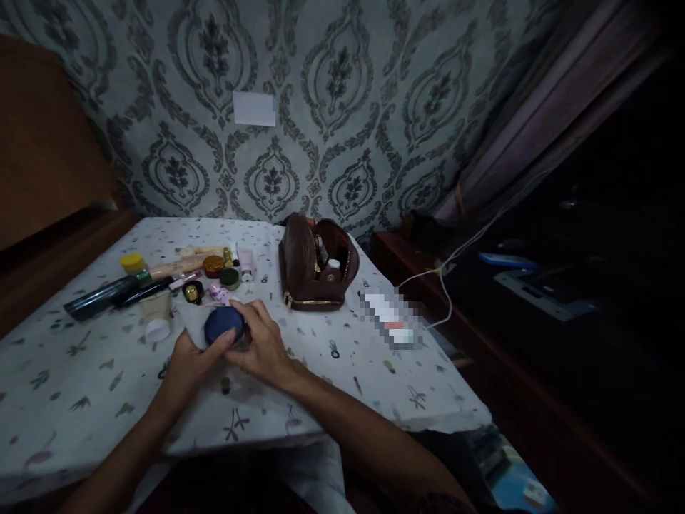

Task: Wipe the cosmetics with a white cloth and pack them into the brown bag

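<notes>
A dark blue round jar (222,327) is held between both hands above the front middle of the table. My left hand (195,357) is closed on it from below, its thumb lying across the jar's front edge. A white tissue or cloth (191,318) is bunched between that hand and the jar's left side. My right hand (265,346) grips the jar from the right, fingertips at its upper rim. Just beyond the hands are a beige tube with a white cap (157,321), a small black jar (193,291) and a dark green round container (230,278).
An unzipped brown cosmetic bag (315,268) stands behind and right, with bottles inside. Several cosmetics lie at left, among them a long dark tube (101,298), a yellow-lidded jar (132,263) and a pink tube (245,264). A white power strip (390,318) with a cable lies right.
</notes>
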A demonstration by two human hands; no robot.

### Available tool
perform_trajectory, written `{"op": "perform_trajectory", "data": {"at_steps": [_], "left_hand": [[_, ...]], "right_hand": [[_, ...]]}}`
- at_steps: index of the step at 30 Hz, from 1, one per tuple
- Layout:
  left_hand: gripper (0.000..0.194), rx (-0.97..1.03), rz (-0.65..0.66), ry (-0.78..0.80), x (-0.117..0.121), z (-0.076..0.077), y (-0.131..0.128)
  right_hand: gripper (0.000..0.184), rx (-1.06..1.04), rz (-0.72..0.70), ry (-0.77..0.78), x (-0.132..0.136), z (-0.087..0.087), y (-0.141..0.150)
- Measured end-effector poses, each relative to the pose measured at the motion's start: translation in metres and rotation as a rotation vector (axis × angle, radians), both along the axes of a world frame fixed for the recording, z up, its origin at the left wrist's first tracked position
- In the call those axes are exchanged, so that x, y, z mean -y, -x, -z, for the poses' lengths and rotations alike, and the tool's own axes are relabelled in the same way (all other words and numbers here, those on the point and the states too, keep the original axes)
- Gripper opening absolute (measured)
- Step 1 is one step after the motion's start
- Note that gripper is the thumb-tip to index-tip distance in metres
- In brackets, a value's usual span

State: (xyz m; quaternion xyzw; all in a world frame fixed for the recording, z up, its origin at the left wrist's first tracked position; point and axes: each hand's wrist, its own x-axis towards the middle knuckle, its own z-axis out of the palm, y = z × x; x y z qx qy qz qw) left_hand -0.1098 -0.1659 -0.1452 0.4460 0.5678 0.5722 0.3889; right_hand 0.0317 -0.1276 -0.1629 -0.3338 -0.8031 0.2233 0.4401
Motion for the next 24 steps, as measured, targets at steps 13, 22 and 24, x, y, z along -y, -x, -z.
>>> {"op": "perform_trajectory", "data": {"at_steps": [13,22,24], "left_hand": [[0.059,0.095,0.137,0.013,-0.003,-0.006,0.007],[0.05,-0.591,0.105,-0.284,-0.002,-0.015,0.001],[0.047,-0.792,0.118,-0.381,-0.002,-0.01,0.001]], "right_hand": [[0.072,-0.092,0.021,0.049,-0.004,-0.001,0.001],[0.057,-0.044,0.086,0.08,0.0,-0.009,0.0],[0.051,-0.02,0.075,0.076,-0.001,-0.005,-0.001]]}}
